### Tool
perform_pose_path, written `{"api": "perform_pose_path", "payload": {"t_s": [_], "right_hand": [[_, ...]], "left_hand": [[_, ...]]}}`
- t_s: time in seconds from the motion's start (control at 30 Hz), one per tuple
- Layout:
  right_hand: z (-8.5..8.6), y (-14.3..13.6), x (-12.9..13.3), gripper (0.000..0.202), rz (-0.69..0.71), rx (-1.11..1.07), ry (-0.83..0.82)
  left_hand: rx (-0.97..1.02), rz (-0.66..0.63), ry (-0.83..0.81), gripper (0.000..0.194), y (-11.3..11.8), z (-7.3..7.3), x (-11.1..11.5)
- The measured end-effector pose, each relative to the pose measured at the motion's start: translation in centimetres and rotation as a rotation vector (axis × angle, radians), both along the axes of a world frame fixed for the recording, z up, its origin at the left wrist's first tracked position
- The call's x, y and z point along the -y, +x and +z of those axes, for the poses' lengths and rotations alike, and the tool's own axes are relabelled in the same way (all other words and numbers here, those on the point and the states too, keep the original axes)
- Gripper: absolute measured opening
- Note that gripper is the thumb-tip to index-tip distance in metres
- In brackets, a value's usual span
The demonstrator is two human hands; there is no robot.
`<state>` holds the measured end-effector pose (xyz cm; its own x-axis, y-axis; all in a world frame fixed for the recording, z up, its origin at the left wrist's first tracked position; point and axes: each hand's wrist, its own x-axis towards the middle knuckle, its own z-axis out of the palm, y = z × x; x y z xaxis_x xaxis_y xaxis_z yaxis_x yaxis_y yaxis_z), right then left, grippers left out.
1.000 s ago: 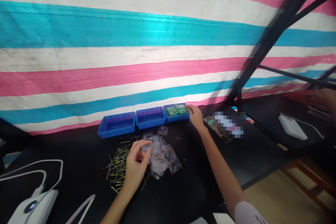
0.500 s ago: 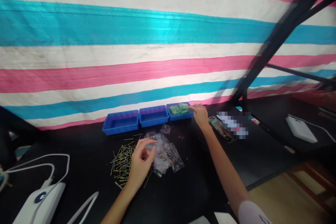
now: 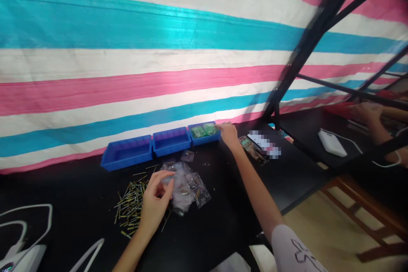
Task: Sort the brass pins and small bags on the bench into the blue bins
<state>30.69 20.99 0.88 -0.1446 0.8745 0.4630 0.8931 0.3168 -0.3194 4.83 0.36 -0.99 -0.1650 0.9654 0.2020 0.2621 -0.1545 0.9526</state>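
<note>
My left hand (image 3: 156, 199) hovers between a pile of thin yellow-and-silver metal pins (image 3: 129, 204) and a heap of clear plastic bags (image 3: 183, 187). Its fingers are curved, with a gap between thumb and forefinger and nothing visible in it. My right hand (image 3: 229, 135) is stretched out to the right-hand blue tray (image 3: 205, 139), fingers bent together at its right edge. Green packets (image 3: 204, 130) lie in that tray, close to the fingertips. Whatever the right fingers pinch is hidden behind the hand.
Two more blue trays (image 3: 127, 157) stand in the same row. A phone (image 3: 254, 149) lies right of my right arm. White cables and a power bank (image 3: 25, 259) are at lower left. Another person's hand (image 3: 369, 112) shows at far right, near a white device (image 3: 332, 142).
The view has turned rightward, so everything appears shifted left, and another person's hand has come into sight. My right hand stays at the right tray; my left hand keeps nearly the same pose.
</note>
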Motion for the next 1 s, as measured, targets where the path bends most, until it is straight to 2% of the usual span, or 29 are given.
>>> {"api": "perform_pose_path", "payload": {"t_s": [0.13, 0.4, 0.57, 0.8, 1.0], "right_hand": [[0.5, -0.1, -0.5, 0.037, 0.003, -0.056, 0.001], [1.1, -0.9, -2.9, 0.035, 0.012, -0.166, -0.021], [0.5, -1.1, -0.6, 0.026, 0.045, -0.182, -0.016], [-1.8, -1.5, 2.7, 0.023, 0.092, -0.142, 0.05], [-1.5, -3.2, 4.9, 0.02, 0.097, -0.201, 0.106]], "left_hand": [[0.0, -0.001, -0.007, 0.021, -0.1, 0.0, 0.0], [-0.003, -0.005, -0.003, 0.021, -0.1, 0.1, -0.2], [-0.008, 0.004, 0.002, 0.02, 0.0, 0.2, 0.0], [-0.004, 0.01, 0.007, 0.018, 0.2, 0.1, 0.3], [0.006, 0.019, 0.012, 0.018, 0.0, 0.3, 0.2]]}}
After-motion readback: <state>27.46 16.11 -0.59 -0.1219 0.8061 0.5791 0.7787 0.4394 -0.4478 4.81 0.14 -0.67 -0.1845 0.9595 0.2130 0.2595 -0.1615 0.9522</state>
